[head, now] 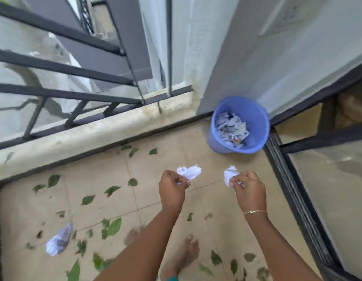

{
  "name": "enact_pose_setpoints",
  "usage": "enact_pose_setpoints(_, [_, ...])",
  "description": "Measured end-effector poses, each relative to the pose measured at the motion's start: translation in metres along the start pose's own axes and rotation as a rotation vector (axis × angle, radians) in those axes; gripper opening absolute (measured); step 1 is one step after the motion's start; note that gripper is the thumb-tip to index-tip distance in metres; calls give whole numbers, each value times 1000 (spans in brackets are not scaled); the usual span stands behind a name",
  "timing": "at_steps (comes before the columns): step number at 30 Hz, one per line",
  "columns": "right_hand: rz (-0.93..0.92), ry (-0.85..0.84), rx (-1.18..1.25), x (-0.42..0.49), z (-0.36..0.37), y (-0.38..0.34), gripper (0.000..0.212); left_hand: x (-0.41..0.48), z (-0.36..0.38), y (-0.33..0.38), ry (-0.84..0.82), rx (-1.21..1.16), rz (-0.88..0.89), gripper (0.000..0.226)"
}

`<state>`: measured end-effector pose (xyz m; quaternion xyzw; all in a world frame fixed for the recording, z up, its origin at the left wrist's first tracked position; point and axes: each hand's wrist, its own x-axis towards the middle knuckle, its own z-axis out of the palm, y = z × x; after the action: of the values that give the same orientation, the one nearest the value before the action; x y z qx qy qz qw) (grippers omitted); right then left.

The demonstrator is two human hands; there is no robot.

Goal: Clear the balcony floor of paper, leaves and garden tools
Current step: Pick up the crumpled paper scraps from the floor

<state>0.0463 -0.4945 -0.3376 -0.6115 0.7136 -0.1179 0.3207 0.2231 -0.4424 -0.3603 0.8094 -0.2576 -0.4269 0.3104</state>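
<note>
My left grip (172, 187): curled round one crumpled paper wad (189, 172). My right grip (250, 189): pinching a second wad (229, 174). One blue bin (214, 142): stands on the balcony floor (151, 199) in the far right corner, beyond both grips, mouth up, paper scraps inside. The right grip is nearer, so I judge it drops first. One loose paper (58, 240): near left, well apart. Some two dozen green leaves (113, 227): scattered. No garden tools in view.
</note>
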Motion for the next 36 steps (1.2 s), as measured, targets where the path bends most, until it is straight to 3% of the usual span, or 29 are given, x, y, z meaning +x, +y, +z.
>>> enact_pose_setpoints(2, [24,59,15,20,-19,12,17,10,26,25,-39,18,60,24])
enact_pose_setpoints(8, [126,122,118,83,-43,34,12,54,92,82,-117,74,108,6])
enact_pose_setpoints(15, [172,171,103,170,-39,33,16,120,146,133,-155,194,190,7])
enact_pose_setpoints(18, [182,116,100,201,-27,40,15,143,167,141,-248,319,220,10])
enact_pose_setpoints(20, [199,19,122,215,-20,46,20,152,175,144,-337,388,216,26])
enact_pose_setpoints(22, [213,-24,117,219,-17,51,28,155,175,142,-401,398,218,34])
enact_pose_setpoints(26, [181,-12,111,201,-23,53,35,145,156,137,-432,359,245,27])
enact_pose_setpoints(36, [-142,-32,6,75,-10,-2,30,71,44,66,-186,223,110,31])
